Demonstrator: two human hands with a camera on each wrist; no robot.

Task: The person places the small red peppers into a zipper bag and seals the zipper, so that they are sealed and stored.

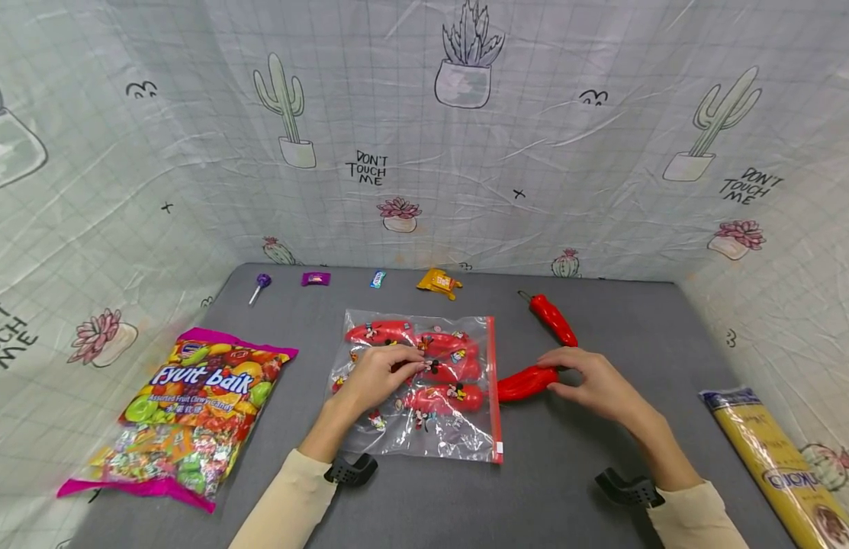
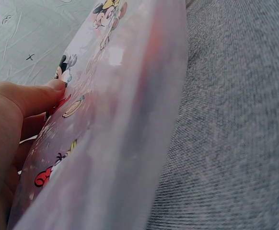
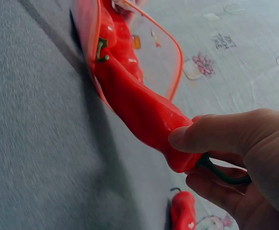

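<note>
A clear zip bag (image 1: pixel 445 446) with cartoon prints and a red zip edge lies on the grey table, several red peppers (image 1: pixel 431 400) inside. My left hand (image 1: pixel 379 375) pinches its upper film, the thumb (image 2: pixel 39 98) showing against the prints in the left wrist view. In the right wrist view the bag's mouth (image 3: pixel 178 72) stands open. My right hand (image 1: pixel 599 385) grips another red pepper (image 3: pixel 142 110) near its green stem, and the pepper's far end is within the opening. Beyond that hand a loose red pepper (image 1: pixel 553 319) lies on the table.
A fruit candy bag (image 1: pixel 197 389) lies at the left, a yellow packet (image 1: pixel 774 465) at the right edge. Along the back are a lollipop (image 1: pixel 262 284), a purple sweet (image 1: pixel 316 279), a small blue-white sweet (image 1: pixel 377 280) and an orange-yellow packet (image 1: pixel 438 282). Patterned cloth (image 1: pixel 424 191) surrounds the table.
</note>
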